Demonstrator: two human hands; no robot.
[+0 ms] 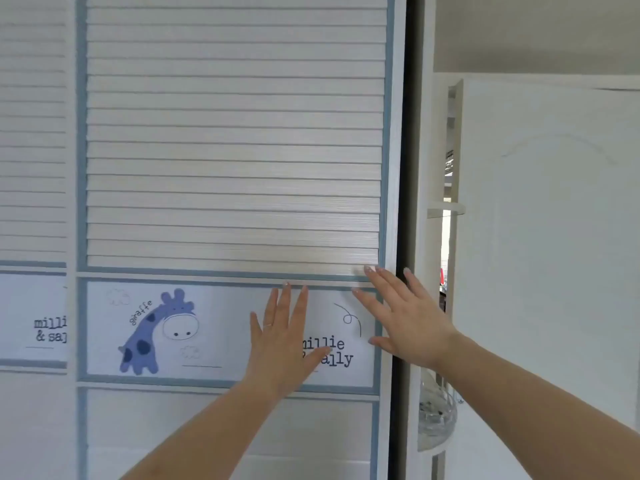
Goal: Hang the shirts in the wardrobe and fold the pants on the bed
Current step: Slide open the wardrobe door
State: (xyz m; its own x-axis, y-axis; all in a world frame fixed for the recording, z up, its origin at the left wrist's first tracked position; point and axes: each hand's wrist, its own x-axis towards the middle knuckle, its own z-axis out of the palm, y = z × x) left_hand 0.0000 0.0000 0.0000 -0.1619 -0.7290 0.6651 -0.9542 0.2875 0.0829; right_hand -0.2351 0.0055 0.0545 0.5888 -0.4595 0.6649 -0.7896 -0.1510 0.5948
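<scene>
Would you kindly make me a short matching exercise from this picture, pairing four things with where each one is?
Things:
1. left hand
2. right hand
3. giraffe drawing
4. dark gap

Places:
A. flat on the printed panel, partly covering the lettering
B. at the right edge of the sliding door
C. on the printed panel, to the left of both hands
D. fingers spread, near the door's right frame

Pairs: 1-A, 2-D, 3-C, 4-B
</scene>
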